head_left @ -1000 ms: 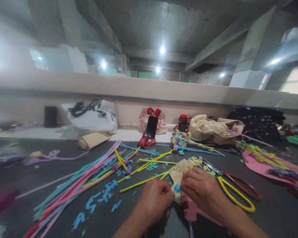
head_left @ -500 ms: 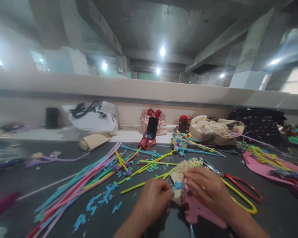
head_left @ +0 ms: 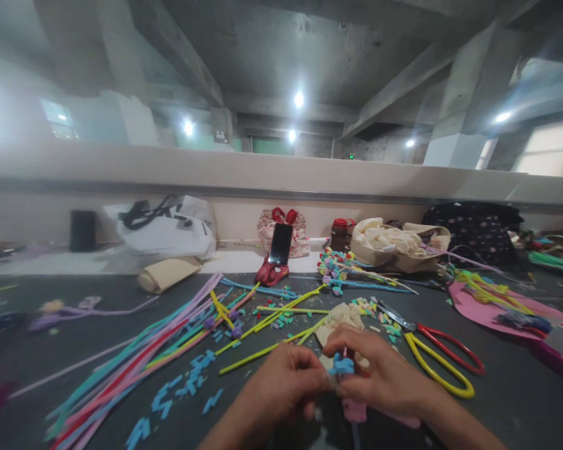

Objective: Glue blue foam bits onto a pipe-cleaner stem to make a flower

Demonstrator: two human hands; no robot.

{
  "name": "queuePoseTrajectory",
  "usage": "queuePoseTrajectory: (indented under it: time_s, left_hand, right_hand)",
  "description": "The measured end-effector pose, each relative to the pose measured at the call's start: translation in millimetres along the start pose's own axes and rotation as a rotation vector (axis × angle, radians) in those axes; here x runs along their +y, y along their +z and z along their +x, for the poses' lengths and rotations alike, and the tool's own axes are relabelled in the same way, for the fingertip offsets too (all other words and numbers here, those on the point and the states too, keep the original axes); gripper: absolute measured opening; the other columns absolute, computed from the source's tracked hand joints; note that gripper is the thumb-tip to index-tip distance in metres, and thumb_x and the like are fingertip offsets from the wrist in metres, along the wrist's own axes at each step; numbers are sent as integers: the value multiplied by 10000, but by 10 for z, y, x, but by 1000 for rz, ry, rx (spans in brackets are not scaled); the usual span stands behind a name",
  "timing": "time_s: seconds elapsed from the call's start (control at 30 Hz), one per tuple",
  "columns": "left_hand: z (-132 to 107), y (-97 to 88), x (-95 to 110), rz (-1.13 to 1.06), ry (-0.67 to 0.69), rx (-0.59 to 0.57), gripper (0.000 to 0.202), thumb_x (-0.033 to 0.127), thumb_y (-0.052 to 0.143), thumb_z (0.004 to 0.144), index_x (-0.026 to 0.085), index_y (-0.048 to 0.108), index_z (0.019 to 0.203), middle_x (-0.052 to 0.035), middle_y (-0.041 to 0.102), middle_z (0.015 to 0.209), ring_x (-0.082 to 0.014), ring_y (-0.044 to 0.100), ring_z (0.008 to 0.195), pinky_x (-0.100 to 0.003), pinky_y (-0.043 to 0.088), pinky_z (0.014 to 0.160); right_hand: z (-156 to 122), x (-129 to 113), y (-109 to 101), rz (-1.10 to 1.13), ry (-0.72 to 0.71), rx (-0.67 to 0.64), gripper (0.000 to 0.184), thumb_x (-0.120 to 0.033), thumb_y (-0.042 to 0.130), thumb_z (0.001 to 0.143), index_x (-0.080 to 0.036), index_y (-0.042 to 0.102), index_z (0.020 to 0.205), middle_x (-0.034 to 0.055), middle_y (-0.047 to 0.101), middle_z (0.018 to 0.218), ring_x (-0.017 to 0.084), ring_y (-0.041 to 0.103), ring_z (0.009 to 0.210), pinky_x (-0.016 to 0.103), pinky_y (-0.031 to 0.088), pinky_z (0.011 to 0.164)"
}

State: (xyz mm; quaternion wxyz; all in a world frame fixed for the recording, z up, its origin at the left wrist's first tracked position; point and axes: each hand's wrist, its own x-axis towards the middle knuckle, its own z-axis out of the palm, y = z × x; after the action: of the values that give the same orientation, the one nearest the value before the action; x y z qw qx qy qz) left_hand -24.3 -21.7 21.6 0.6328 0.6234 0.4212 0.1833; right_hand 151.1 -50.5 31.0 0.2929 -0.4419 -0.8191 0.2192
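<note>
A small blue fuzzy pipe-cleaner piece (head_left: 341,365) sits between my two hands. My left hand (head_left: 286,378) pinches at its left edge with thumb and forefinger. Curled around its right side is my right hand (head_left: 380,372), with the forefinger above and the thumb below. Under the right hand lies a pink tool that looks like a glue gun (head_left: 355,410), mostly covered, with a thin pale rod sticking out toward me. A crumpled cream cloth (head_left: 340,320) lies just beyond the fingers.
Red-and-yellow-handled scissors (head_left: 443,359) lie open at right. Long coloured pipe cleaners (head_left: 136,369) and cut blue bits (head_left: 194,375) spread at left. Yellow stems (head_left: 267,359) lie ahead. Further back are a phone (head_left: 280,245) on a red stand, a bead-like flower bunch (head_left: 333,269) and a pink sheet (head_left: 469,309).
My right hand has shifted left off part of the pink tool and closed in around the blue piece. That piece has come nearer me, between both hands. The view has turned slightly right.
</note>
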Motion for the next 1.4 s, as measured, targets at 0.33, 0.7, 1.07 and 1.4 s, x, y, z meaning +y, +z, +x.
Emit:
queuePoseTrajectory:
  time_s: [0.33,0.7,1.07,1.4]
  left_hand:
    - [2,13,-9,-73,-10,-1,170,306,560,611,151,514,558,84,424,306,-28,250,244,-164,167,307]
    - [2,-12,-18,-143,10,39,196,319,569,638,140,528,570,66,455,346,-23,286,264,-151,177,316]
    - [38,-37,-40,-544,78,60,216,317,551,687,109,565,631,18,505,469,-37,428,361,-116,229,327]
    - [41,-88,-7,-827,-46,45,166,250,506,741,121,527,638,30,495,449,-25,432,314,-91,234,310]
  right_hand:
    - [-11,45,22,19,-37,48,183,-60,621,622,-173,581,760,-7,542,766,122,505,698,211,383,634]
    - [-51,84,11,84,103,104,532,-88,626,612,-234,512,1111,27,581,966,157,536,769,257,426,691]
    - [-61,274,44,365,115,262,341,-178,552,723,-211,538,1062,30,586,890,129,532,641,238,436,564]
    - [48,35,12,655,314,189,176,-257,588,693,-144,604,827,-6,563,638,84,494,495,191,388,460]
